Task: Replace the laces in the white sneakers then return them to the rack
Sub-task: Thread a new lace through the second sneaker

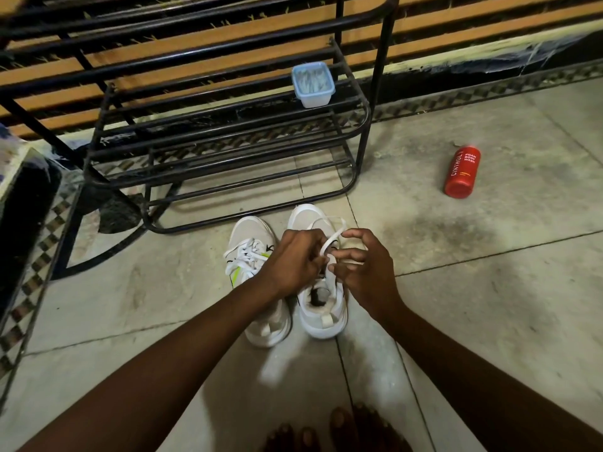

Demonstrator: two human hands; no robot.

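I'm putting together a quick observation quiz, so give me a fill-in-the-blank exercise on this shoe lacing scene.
1. The left hand and right hand hold a white lace above the sneaker on the person's ____.
2. The other sneaker, beside it, is already ____.
3. The red bottle lies on the ____.
4. The plastic container sits on the black ____.

Missing words: right; laced; floor; rack.
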